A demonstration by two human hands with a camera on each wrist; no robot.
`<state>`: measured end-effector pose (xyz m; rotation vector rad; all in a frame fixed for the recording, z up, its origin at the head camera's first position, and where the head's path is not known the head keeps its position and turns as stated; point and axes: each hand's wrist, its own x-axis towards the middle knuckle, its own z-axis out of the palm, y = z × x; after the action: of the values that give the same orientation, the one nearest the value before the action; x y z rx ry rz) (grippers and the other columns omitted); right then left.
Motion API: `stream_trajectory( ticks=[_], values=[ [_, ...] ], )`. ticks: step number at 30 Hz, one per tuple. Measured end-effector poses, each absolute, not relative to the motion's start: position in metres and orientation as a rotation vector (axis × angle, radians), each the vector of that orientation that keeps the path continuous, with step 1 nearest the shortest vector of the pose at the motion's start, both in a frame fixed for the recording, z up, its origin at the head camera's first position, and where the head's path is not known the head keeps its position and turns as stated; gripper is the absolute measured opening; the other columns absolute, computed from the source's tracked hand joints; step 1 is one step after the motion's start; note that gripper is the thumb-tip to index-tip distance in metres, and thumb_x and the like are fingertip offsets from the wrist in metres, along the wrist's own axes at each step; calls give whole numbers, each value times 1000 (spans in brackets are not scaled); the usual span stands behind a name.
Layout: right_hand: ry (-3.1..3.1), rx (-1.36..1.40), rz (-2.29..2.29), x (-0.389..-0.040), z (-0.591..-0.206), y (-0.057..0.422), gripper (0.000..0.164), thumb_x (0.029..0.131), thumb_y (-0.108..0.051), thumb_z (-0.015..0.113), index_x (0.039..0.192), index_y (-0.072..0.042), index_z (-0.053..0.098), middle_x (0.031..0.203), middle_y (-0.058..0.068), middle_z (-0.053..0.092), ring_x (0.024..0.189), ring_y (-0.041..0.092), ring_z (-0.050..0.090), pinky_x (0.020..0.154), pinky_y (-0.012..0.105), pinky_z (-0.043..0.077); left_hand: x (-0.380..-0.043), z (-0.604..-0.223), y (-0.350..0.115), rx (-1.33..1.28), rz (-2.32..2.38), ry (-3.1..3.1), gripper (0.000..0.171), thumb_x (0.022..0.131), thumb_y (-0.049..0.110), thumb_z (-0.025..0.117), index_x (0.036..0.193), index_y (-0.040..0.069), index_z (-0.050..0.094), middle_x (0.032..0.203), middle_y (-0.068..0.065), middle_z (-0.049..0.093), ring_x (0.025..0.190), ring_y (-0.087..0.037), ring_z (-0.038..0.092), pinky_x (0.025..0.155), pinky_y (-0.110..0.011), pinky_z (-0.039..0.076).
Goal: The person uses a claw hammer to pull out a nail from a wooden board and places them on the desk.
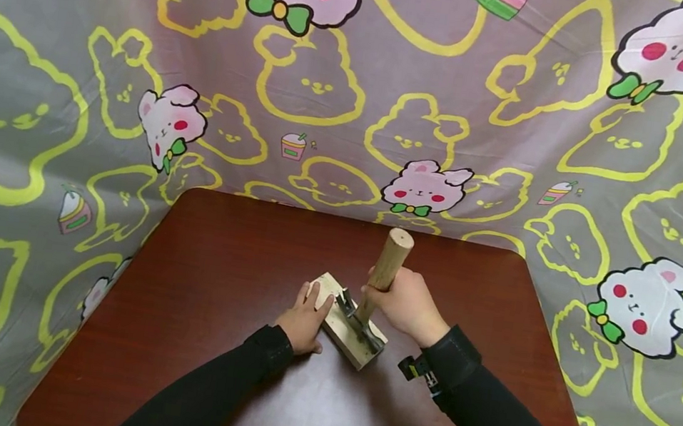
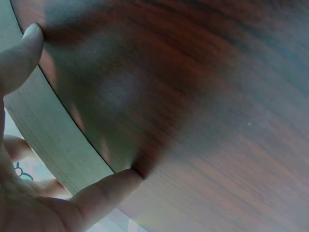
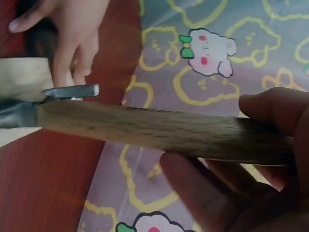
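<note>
A hammer with a thick wooden handle [image 1: 393, 254] stands steeply over a pale wooden block [image 1: 352, 348], its dark metal head [image 1: 373, 341] down on the block's top. My right hand [image 1: 410, 305] grips the handle partway up, fingers and thumb around it; the handle [image 3: 145, 125] crosses the right wrist view lengthwise. My left hand [image 1: 304, 320] rests at the block's left end, its spread, fairly straight fingers [image 1: 328, 305] on the block. In the left wrist view, two left-hand fingers [image 2: 106, 193] reach across the block's side [image 2: 58, 130] toward the tabletop.
Block and hands are near the middle of a reddish-brown table [image 1: 213, 254] with rounded far corners. A grey cloth [image 1: 318, 145] with cartoon rabbits hangs behind it and along both sides. A small dark device [image 1: 417, 374] sits at the right wrist.
</note>
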<state>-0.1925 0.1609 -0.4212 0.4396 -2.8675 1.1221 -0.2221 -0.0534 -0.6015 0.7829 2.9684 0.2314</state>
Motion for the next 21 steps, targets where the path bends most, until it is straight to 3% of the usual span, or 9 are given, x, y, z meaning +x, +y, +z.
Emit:
stream_trajectory(
  ticks=[12,21],
  values=[
    [-2765,403,1168,-186,-393,194,52,92,-16,74,129,4,43,107,18,64,96,32,68,77,45,56,-215,-594,-51,781,216,2943,110,68,44,91,156,9,35,158,-30,19,144,-49,16,68,-44,57],
    [-2653,498,1085,-174,-350,216,57,96,-14,67,136,6,33,111,17,61,98,31,67,75,46,56,-231,-586,-51,691,127,2899,112,71,52,87,159,14,28,161,-24,14,147,-42,11,74,-47,55]
  ],
)
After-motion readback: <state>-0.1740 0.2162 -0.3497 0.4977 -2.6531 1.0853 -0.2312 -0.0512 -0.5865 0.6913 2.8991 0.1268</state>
